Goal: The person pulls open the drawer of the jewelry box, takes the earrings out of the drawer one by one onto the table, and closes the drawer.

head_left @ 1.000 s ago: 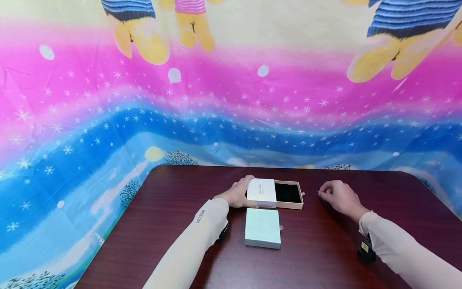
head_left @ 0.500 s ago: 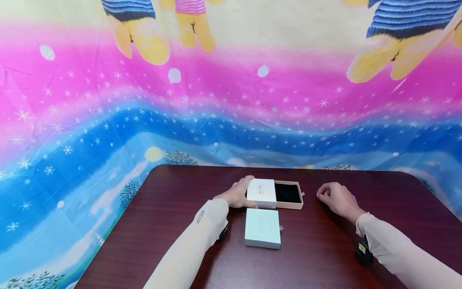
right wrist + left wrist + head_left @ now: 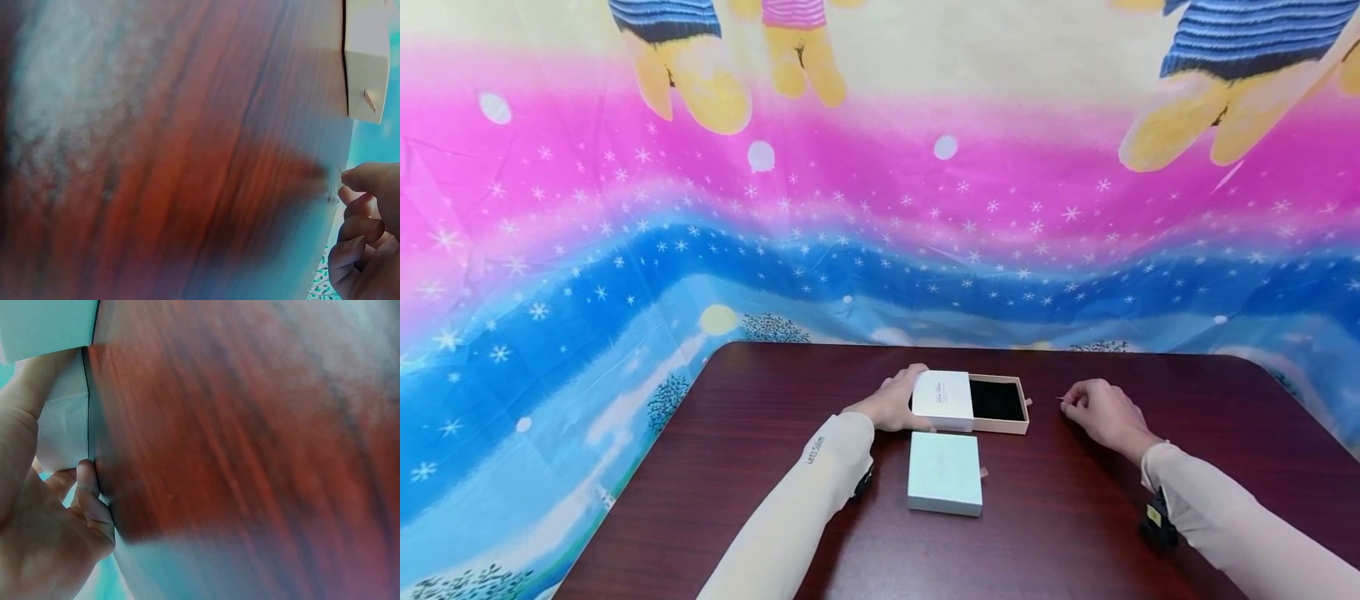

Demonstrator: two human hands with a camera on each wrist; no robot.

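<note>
In the head view my left hand [image 3: 891, 402] grips the left end of a white drawer box [image 3: 942, 400], thumb on the near side and fingers on the far side. Its tray [image 3: 998, 402], lined in black, is slid out to the right. My right hand [image 3: 1105, 414] is held to the right of the tray, apart from it. Between thumb and forefinger it pinches a small thin wire-like piece [image 3: 339, 169], too small to tell its kind. A pale mint box [image 3: 945, 472] lies closed just in front of the white one.
Everything lies on a dark red-brown wooden table [image 3: 790, 375]. Behind it hangs a printed cloth backdrop [image 3: 880, 200]. A small ribbon tab [image 3: 984, 473] sticks out from the mint box's right side, and another [image 3: 370, 100] from the tray's end.
My right hand has shifted and turned only slightly, its pinched piece hidden half a second ago and showing again now. My left hand and both boxes have stayed in place.
</note>
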